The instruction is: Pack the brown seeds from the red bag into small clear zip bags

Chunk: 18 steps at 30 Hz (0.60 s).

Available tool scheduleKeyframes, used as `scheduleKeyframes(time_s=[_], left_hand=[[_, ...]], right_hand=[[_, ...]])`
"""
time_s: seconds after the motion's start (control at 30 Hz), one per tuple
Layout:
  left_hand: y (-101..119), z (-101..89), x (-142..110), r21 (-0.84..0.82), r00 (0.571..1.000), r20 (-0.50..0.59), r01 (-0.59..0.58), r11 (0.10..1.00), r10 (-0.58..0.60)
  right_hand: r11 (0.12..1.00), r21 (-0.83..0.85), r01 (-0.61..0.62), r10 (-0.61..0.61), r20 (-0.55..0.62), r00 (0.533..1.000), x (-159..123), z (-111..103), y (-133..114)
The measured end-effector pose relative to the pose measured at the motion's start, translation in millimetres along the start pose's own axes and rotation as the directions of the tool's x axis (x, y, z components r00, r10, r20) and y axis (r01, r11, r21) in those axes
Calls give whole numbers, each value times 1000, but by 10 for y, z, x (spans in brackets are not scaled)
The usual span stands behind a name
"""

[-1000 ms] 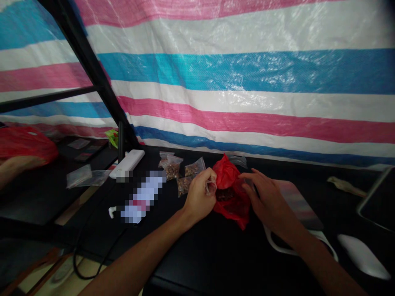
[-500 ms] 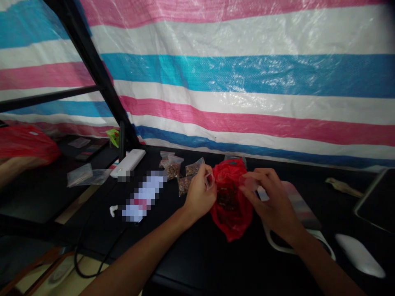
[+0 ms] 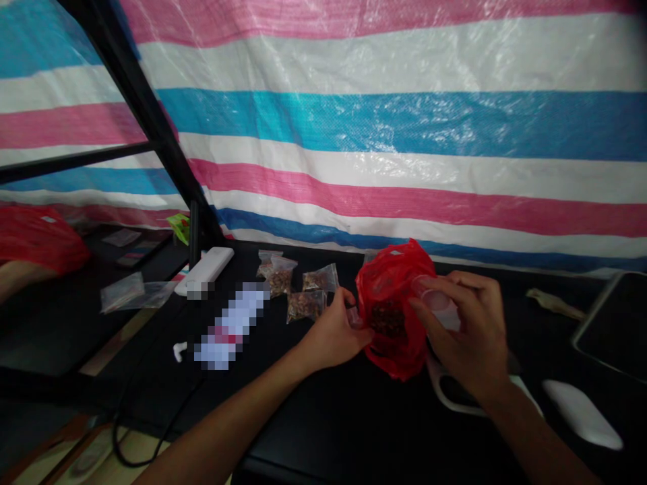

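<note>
An open red plastic bag (image 3: 399, 269) stands between my hands, with dark brown loose bits (image 3: 388, 318) inside it. My left hand (image 3: 336, 333) is closed on a small clear plastic bag (image 3: 354, 315) at the red bag's left side; its fingers partly hide it. My right hand (image 3: 475, 330) pinches a small clear plastic cup (image 3: 429, 291) at the red bag's right edge. What the cup holds, if anything, I cannot make out. Several small zip bags filled with brown bits, one of them a flat bag (image 3: 306, 305), lie to the left of my left hand.
A blurred-out phone-like object (image 3: 232, 327), a white earbud (image 3: 179, 351) and a white power bank (image 3: 205, 271) lie leftward. Clear empty bags (image 3: 124, 293) are at far left, near another person's arm (image 3: 23, 277). A white mouse (image 3: 581, 412) and a dark tablet-like device (image 3: 614, 330) are right.
My left hand has come down and slightly right, beside the red bag. My right hand has moved right with the cup. The red bag's mouth is spread wider and its top stands higher.
</note>
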<state>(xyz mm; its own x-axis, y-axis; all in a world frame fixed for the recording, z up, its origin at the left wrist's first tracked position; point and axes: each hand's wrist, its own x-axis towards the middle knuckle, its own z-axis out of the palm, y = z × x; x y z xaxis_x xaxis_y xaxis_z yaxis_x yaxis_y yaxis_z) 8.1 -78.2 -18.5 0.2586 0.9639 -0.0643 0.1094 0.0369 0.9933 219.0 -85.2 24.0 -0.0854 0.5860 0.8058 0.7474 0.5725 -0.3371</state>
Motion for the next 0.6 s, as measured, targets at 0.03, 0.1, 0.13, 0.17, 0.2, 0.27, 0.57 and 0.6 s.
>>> scheduleKeyframes(time_s=[0.03,0.1,0.13,0.17,0.2,0.27,0.57,0.6], left_hand=[[13,12,10,-117,1000,25,18,993,-15],[79,18,24,-306,999,-9,38,951,-43],[125,11,27,-374,997,-38,42,926,-60],[172,-2,28,-427,995,-73,37,904,-75],[216,-20,27,-467,990,-106,30,884,-89],[277,-60,26,-514,980,-159,18,857,-116],[294,-149,24,-477,991,-35,98,873,-130],[304,-155,20,-474,991,-32,96,875,-126]], right_hand=[[1000,-3,4,-4,7,1000,7,-10,-4],[1000,-3,22,-22,7,1000,23,-41,1],[999,5,39,-39,20,999,31,-61,13],[998,21,60,-61,49,997,37,-81,29],[996,43,79,-83,98,992,40,-102,49],[992,82,100,-116,223,968,38,-135,87],[984,89,152,-170,274,947,8,-60,29],[987,92,132,-155,318,935,1,-30,29]])
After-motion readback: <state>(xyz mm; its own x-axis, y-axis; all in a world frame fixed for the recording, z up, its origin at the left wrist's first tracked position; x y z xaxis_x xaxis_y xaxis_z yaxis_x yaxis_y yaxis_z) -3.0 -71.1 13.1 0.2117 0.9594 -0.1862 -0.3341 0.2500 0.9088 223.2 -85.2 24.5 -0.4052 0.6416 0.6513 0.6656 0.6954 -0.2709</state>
